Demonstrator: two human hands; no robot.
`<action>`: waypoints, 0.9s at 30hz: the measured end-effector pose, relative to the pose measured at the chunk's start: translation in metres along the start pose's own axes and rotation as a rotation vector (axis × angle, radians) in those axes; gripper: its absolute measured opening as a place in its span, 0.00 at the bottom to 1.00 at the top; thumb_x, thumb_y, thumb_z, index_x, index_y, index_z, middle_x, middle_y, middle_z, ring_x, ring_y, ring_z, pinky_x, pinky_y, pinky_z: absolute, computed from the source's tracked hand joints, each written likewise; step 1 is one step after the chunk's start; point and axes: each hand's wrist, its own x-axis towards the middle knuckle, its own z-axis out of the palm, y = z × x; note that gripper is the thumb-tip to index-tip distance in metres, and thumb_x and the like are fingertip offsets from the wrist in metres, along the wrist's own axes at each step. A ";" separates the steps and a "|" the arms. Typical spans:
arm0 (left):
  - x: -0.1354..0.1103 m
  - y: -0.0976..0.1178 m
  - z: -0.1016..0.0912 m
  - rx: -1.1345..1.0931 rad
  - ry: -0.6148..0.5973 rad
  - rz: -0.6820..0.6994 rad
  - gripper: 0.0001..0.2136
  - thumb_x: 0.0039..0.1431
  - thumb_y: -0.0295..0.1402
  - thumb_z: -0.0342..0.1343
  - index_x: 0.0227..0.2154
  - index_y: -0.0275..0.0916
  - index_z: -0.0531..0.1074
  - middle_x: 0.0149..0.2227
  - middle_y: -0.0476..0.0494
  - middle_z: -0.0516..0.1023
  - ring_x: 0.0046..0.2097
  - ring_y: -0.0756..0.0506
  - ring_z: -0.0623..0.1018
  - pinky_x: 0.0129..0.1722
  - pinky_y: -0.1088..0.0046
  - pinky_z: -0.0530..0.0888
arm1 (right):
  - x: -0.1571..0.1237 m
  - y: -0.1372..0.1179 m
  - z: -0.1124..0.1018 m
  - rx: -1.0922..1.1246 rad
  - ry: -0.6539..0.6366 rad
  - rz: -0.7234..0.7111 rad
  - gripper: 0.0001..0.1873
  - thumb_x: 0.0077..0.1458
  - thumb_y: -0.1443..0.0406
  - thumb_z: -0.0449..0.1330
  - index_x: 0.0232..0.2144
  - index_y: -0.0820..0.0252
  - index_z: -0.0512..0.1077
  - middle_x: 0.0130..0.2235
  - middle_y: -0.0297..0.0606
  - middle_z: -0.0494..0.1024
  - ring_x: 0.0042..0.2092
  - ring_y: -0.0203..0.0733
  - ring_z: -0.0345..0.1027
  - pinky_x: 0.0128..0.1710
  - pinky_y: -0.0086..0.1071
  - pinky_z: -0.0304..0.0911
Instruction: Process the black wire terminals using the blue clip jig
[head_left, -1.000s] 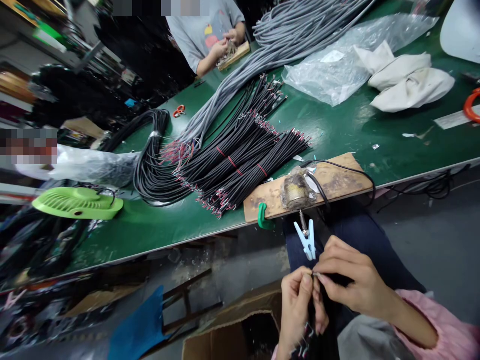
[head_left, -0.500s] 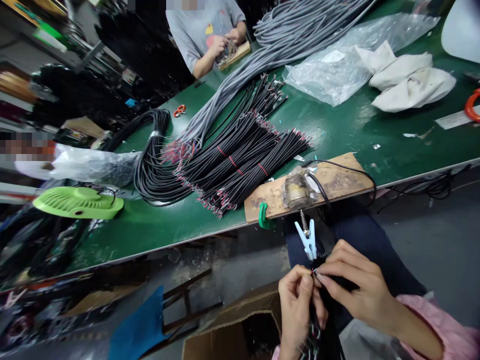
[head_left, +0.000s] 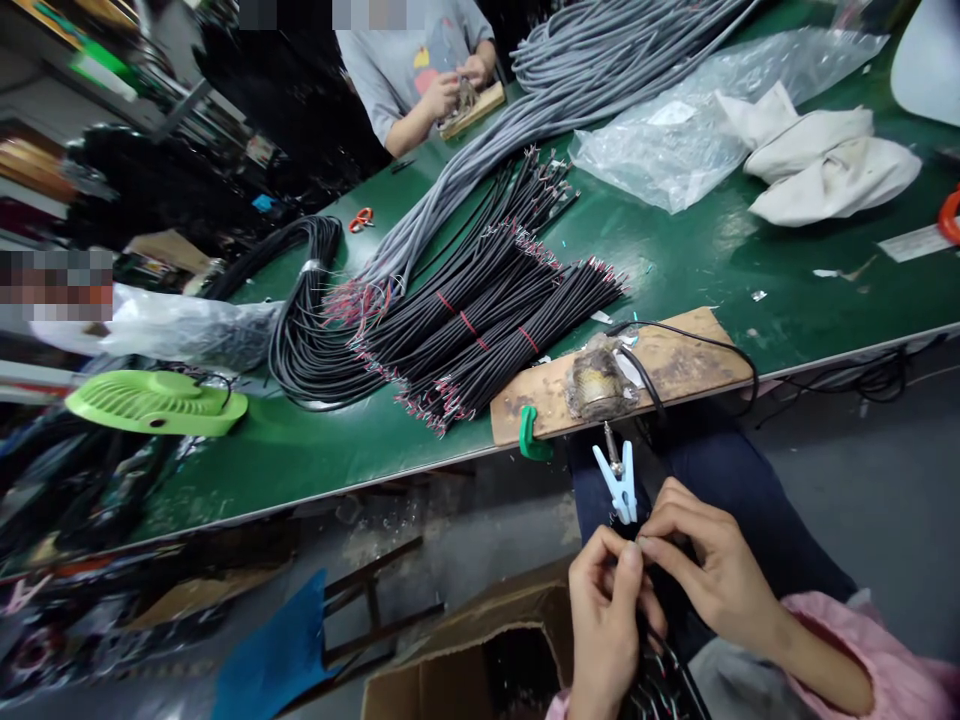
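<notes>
My left hand (head_left: 609, 610) is closed around a black cable, and a bundle of black cables with bare wire ends (head_left: 660, 680) shows below it. Finger and thumb of my right hand (head_left: 701, 565) pinch at the cable's wire end, right against my left fingertips. The wire tips between the fingers are mostly hidden. Just above both hands, a light blue clothespin (head_left: 619, 485) hangs on a metal tip below the wooden board (head_left: 686, 355). A crusted, brass-coloured round block (head_left: 598, 380) is fixed on that board.
A green clamp (head_left: 531, 435) grips the board at the table edge. Bundled black cables (head_left: 480, 320), grey cables (head_left: 480, 150), a plastic bag (head_left: 667, 150) and white cloth (head_left: 832, 165) lie on the green table. Below stands a cardboard box (head_left: 420, 690). Across the table, a person (head_left: 420, 70) works with both hands.
Both my hands have shifted slightly right and stay pressed together. The red and white wire ends seen between my fingertips earlier are now covered by the fingers.
</notes>
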 end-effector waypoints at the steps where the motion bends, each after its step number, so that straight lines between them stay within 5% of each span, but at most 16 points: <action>1: 0.000 -0.002 0.002 -0.016 0.027 0.015 0.19 0.62 0.49 0.53 0.25 0.41 0.58 0.11 0.62 0.57 0.10 0.58 0.56 0.09 0.86 0.54 | -0.002 0.002 0.004 0.013 0.040 -0.004 0.11 0.61 0.71 0.57 0.26 0.60 0.70 0.26 0.34 0.70 0.31 0.41 0.63 0.32 0.36 0.59; 10: 0.000 -0.002 0.006 -0.072 0.021 0.043 0.18 0.65 0.46 0.51 0.25 0.41 0.58 0.10 0.63 0.57 0.10 0.59 0.56 0.12 0.86 0.55 | -0.008 0.011 0.011 -0.182 0.183 -0.340 0.12 0.54 0.79 0.60 0.37 0.61 0.73 0.31 0.38 0.75 0.32 0.41 0.65 0.33 0.38 0.63; 15: 0.002 -0.007 0.004 -0.161 0.012 0.013 0.17 0.64 0.48 0.51 0.26 0.41 0.58 0.09 0.64 0.56 0.09 0.58 0.53 0.09 0.86 0.55 | -0.001 0.013 0.000 -0.058 0.137 -0.174 0.08 0.55 0.76 0.60 0.32 0.60 0.75 0.28 0.36 0.75 0.31 0.41 0.66 0.31 0.36 0.64; 19: 0.004 -0.004 0.004 -0.119 0.025 0.013 0.17 0.64 0.47 0.51 0.26 0.40 0.60 0.10 0.62 0.58 0.10 0.58 0.56 0.11 0.86 0.56 | -0.003 0.012 -0.004 -0.118 0.216 -0.193 0.08 0.55 0.76 0.61 0.32 0.59 0.74 0.29 0.36 0.74 0.32 0.41 0.65 0.31 0.36 0.62; 27: 0.002 -0.005 0.007 -0.093 0.045 0.034 0.18 0.62 0.47 0.54 0.25 0.41 0.59 0.10 0.60 0.60 0.11 0.57 0.57 0.11 0.86 0.55 | -0.003 0.002 -0.003 -0.102 -0.003 -0.067 0.05 0.60 0.71 0.60 0.35 0.58 0.75 0.31 0.37 0.75 0.36 0.43 0.66 0.36 0.37 0.63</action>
